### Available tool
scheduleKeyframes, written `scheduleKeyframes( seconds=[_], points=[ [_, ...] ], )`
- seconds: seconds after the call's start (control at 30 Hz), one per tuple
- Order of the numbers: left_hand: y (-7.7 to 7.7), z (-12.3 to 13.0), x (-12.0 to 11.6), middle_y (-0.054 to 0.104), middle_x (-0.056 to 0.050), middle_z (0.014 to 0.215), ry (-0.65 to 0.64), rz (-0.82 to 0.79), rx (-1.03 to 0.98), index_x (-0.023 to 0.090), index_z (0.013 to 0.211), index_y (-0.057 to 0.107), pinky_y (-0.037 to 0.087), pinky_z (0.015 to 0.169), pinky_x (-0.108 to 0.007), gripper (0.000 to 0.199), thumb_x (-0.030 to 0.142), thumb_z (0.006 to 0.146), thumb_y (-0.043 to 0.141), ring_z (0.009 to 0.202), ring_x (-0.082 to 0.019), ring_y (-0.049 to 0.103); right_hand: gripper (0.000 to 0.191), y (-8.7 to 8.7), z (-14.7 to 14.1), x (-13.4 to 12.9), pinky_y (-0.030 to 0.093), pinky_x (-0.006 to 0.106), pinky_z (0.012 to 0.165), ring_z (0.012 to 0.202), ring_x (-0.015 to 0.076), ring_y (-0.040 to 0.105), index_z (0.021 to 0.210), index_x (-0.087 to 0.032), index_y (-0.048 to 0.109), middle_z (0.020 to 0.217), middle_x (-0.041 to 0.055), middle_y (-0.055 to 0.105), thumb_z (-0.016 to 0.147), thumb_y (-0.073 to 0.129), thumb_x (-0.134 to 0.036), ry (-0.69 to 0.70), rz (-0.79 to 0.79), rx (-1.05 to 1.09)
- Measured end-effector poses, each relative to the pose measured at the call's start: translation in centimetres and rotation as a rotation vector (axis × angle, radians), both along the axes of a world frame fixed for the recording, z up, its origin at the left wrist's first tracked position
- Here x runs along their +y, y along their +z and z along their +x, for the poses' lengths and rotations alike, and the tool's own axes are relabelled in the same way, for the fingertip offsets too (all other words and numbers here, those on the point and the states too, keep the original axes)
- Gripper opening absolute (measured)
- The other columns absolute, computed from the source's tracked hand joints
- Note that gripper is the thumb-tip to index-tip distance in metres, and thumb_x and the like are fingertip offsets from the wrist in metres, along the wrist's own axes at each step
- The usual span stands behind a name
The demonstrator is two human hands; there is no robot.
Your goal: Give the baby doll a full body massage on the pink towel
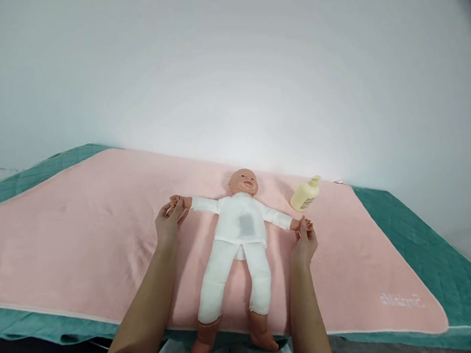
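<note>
A baby doll (239,220) with a white cloth body lies on its back, its head toward the wall and its feet toward me. Both its arms are stretched out to the sides. My left hand (168,221) is closed around the doll's hand on the left, thumb on top. On the other side, my right hand (306,243) pinches the doll's other hand between thumb and fingers. A grey patch shows on the doll's chest. Just beyond my right hand stands a pale yellow pump bottle (305,194), which neither hand touches.
Under the doll is a pink mat (92,233) with pale lettering at its front right corner. It lies on a green quilted cover (423,248). A white wall (227,78) rises behind. The doll's feet reach past the front edge, near my lap.
</note>
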State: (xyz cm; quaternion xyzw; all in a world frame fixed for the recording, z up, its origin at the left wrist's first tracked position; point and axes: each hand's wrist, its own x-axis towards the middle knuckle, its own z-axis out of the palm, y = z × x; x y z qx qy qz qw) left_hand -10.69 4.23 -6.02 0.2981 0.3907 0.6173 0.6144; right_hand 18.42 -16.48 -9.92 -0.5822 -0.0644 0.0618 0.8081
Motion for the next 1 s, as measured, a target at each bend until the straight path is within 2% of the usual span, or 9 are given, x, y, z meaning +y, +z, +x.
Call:
scheduleKeyframes(
  seconds=[0.13,0.23,0.33,0.4,0.5,0.6,0.73,0.87,1.0],
  points=[
    [0.3,0.6,-1.0,0.073,-0.008,0.099,0.015,0.224,0.165,0.017,0.097,0.068,0.052,0.100,-0.043,0.038,0.032,0.067,0.085,0.100,-0.023,0.070,0.054,1.3,-2.0,0.2,0.051,0.038,0.102,0.120,0.0239,0.060,0.122,-0.015,0.062,0.129,0.0100,0.063,0.080,0.069,-0.049,-0.063,-0.045,-0.218],
    [0.4,1.0,-2.3,0.074,-0.010,0.107,-0.086,0.396,0.281,0.018,0.099,0.070,0.052,0.099,-0.046,0.039,0.036,0.067,0.084,0.106,-0.028,0.068,0.049,1.4,-3.6,0.3,0.052,0.044,0.101,0.114,0.0244,0.064,0.121,-0.015,0.063,0.122,0.0116,0.067,0.081,0.070,-0.043,-0.022,-0.069,-0.421],
    [0.0,1.5,-3.5,0.073,-0.009,0.112,-0.210,0.584,0.466,0.022,0.104,0.073,0.050,0.103,-0.048,0.036,0.036,0.072,0.081,0.112,-0.029,0.066,0.036,0.6,-4.7,0.3,0.056,0.044,0.095,0.104,0.0230,0.068,0.114,-0.018,0.067,0.111,0.0098,0.071,0.082,0.071,-0.034,0.062,-0.146,-0.696],
    [-0.5,1.9,-4.0,0.073,-0.007,0.113,-0.294,0.791,0.579,0.024,0.105,0.073,0.046,0.107,-0.048,0.032,0.037,0.076,0.078,0.114,-0.028,0.066,0.030,0.1,-5.1,0.3,0.058,0.042,0.091,0.102,0.0216,0.069,0.114,-0.022,0.068,0.110,0.0079,0.072,0.085,0.069,-0.026,0.143,-0.159,-0.888],
    [-0.9,2.6,-4.2,0.073,-0.006,0.115,-0.392,1.120,0.695,0.026,0.111,0.072,0.045,0.108,-0.047,0.032,0.038,0.082,0.073,0.116,-0.026,0.065,0.038,0.0,-5.5,0.4,0.059,0.040,0.091,0.108,0.0207,0.068,0.121,-0.027,0.066,0.115,0.0066,0.071,0.085,0.068,-0.016,0.308,-0.127,-1.151],
    [-0.9,2.8,-4.0,0.070,-0.006,0.122,-0.412,1.301,0.800,0.026,0.121,0.067,0.043,0.109,-0.046,0.037,0.039,0.086,0.069,0.121,-0.024,0.061,0.046,0.3,-5.5,0.6,0.058,0.042,0.096,0.113,0.0220,0.065,0.125,-0.028,0.064,0.117,0.0065,0.071,0.082,0.073,-0.015,0.427,-0.108,-1.279],
    [-1.0,2.7,-3.9,0.063,-0.007,0.133,-0.482,1.411,0.919,0.027,0.131,0.059,0.037,0.113,-0.046,0.047,0.041,0.088,0.067,0.131,-0.023,0.053,0.049,0.8,-5.4,0.8,0.057,0.044,0.096,0.116,0.0238,0.065,0.127,-0.028,0.063,0.117,0.0059,0.072,0.080,0.076,-0.020,0.490,-0.100,-1.300],
    [-1.3,2.9,-4.0,0.062,-0.006,0.135,-0.516,1.404,0.996,0.028,0.129,0.061,0.033,0.115,-0.047,0.038,0.036,0.092,0.061,0.134,-0.022,0.050,0.049,1.1,-5.5,0.9,0.057,0.044,0.095,0.115,0.0238,0.066,0.128,-0.030,0.062,0.116,0.0044,0.073,0.081,0.076,-0.024,0.514,-0.113,-1.341],
    [-1.4,3.2,-4.1,0.065,-0.005,0.131,-0.492,1.381,0.999,0.029,0.125,0.064,0.032,0.115,-0.048,0.032,0.033,0.093,0.059,0.131,-0.021,0.052,0.047,1.2,-5.7,0.9,0.058,0.043,0.094,0.113,0.0234,0.067,0.126,-0.031,0.064,0.115,0.0038,0.073,0.081,0.076,-0.026,0.516,-0.116,-1.320]
  ],
)
